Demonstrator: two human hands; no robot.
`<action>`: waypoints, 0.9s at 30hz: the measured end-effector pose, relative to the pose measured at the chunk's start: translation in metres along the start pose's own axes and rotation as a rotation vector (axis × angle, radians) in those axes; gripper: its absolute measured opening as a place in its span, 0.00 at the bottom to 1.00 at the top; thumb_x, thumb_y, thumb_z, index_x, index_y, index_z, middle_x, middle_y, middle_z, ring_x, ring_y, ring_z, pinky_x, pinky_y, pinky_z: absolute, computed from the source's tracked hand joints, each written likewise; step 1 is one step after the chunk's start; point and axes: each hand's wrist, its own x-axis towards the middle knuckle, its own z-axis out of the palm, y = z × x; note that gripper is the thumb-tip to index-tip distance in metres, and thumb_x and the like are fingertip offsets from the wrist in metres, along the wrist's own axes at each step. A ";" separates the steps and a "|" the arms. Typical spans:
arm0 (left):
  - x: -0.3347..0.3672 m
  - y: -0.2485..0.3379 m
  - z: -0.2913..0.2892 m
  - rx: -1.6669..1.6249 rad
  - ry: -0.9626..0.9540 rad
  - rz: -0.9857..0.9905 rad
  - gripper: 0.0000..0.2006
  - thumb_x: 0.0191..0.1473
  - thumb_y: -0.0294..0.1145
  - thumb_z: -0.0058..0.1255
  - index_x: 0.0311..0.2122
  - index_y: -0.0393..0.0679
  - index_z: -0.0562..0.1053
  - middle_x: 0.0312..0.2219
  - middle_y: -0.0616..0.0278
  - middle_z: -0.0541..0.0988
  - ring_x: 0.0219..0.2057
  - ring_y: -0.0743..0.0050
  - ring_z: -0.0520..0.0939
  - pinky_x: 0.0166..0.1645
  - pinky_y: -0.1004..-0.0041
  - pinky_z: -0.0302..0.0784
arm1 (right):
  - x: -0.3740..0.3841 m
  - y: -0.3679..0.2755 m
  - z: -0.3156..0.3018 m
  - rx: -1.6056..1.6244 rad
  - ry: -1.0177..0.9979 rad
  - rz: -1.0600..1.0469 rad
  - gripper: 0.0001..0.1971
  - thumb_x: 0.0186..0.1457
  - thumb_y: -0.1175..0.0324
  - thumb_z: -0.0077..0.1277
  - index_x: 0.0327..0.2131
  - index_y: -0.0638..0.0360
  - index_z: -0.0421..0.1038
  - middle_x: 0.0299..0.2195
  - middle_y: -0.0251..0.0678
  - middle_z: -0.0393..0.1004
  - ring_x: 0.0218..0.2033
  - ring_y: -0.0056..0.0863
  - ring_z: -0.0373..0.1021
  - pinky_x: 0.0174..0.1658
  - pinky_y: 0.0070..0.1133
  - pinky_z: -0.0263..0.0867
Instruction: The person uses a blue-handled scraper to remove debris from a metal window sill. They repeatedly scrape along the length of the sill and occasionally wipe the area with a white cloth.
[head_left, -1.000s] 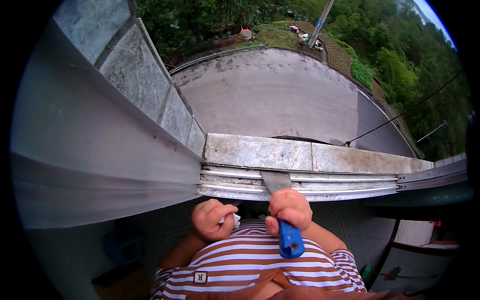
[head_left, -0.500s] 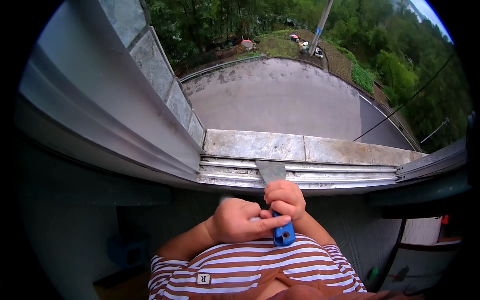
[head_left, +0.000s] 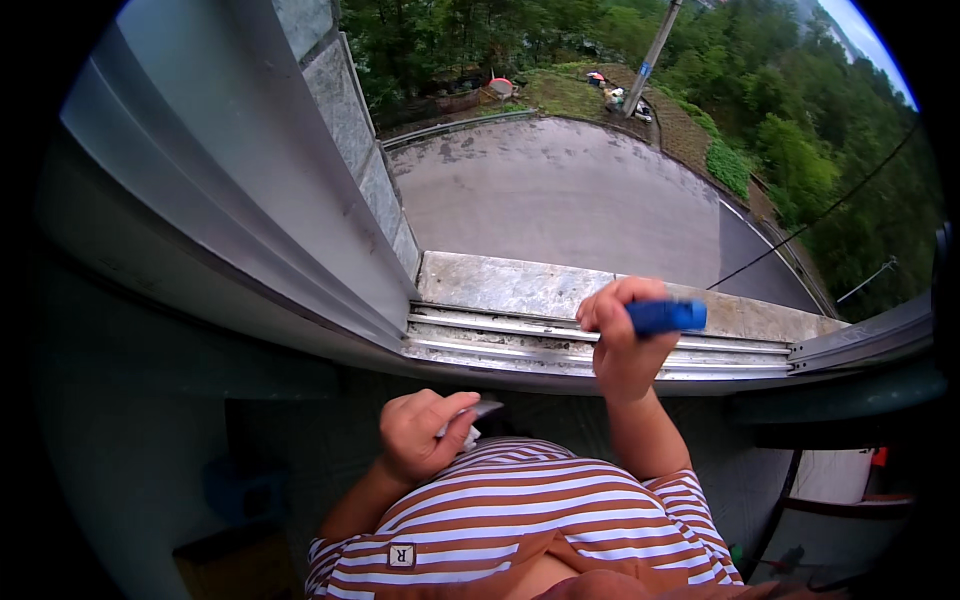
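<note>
My right hand (head_left: 628,335) is raised over the window track (head_left: 480,338), closed around the blue handle (head_left: 668,317) of a putty knife. The handle's end points right; its blade is hidden behind the hand at this moment. Lower down and to the left, in front of the striped shirt (head_left: 500,510), my left hand (head_left: 422,432) is closed in a pinch. Out of its fingers sticks a white, crumpled piece like tissue (head_left: 462,437), with a greyish flat tip beside it that I cannot make out. Dark dirt specks lie along the metal track.
Beyond the track runs a stained stone sill (head_left: 500,285), with a drop to a paved road (head_left: 560,190) below. A wide metal frame (head_left: 250,170) stands on the left, another frame (head_left: 860,325) on the right. A pole (head_left: 652,60) and trees are outside.
My hands have come apart. The right one has lifted the putty knife off the track, up and to the right, turning it. The left has let go of the handle and drawn back left.
</note>
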 end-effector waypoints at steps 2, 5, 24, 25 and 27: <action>-0.001 -0.004 0.000 0.021 0.030 -0.068 0.09 0.44 0.23 0.60 0.34 0.43 0.78 0.16 0.61 0.71 0.15 0.66 0.71 0.20 0.71 0.64 | 0.018 -0.009 0.006 0.172 0.093 0.155 0.07 0.50 0.81 0.56 0.29 0.61 0.67 0.21 0.32 0.70 0.22 0.19 0.69 0.27 0.18 0.65; -0.003 -0.014 0.005 0.015 0.032 -0.073 0.10 0.43 0.21 0.60 0.34 0.42 0.78 0.16 0.61 0.71 0.14 0.66 0.72 0.19 0.70 0.64 | 0.032 -0.009 -0.005 0.208 0.073 0.188 0.07 0.51 0.79 0.56 0.29 0.62 0.67 0.19 0.31 0.69 0.19 0.20 0.68 0.26 0.19 0.65; -0.003 -0.051 0.025 -0.052 0.050 -0.216 0.08 0.47 0.21 0.58 0.35 0.41 0.78 0.18 0.57 0.71 0.17 0.61 0.72 0.21 0.68 0.66 | 0.037 -0.001 -0.013 0.240 0.190 0.148 0.06 0.54 0.77 0.52 0.31 0.60 0.64 0.19 0.33 0.67 0.18 0.23 0.65 0.26 0.25 0.66; -0.003 -0.052 0.025 -0.037 0.067 -0.180 0.08 0.47 0.20 0.58 0.35 0.41 0.78 0.18 0.57 0.71 0.17 0.61 0.72 0.21 0.68 0.66 | 0.038 -0.009 -0.019 0.215 0.172 0.179 0.06 0.55 0.76 0.52 0.31 0.60 0.64 0.19 0.33 0.67 0.18 0.23 0.64 0.26 0.25 0.66; -0.003 -0.052 0.027 0.023 0.061 -0.200 0.08 0.47 0.20 0.58 0.35 0.41 0.78 0.18 0.57 0.71 0.16 0.61 0.72 0.21 0.68 0.66 | 0.034 -0.028 -0.025 0.164 0.155 0.176 0.06 0.54 0.77 0.51 0.31 0.60 0.63 0.19 0.33 0.66 0.18 0.22 0.64 0.26 0.24 0.66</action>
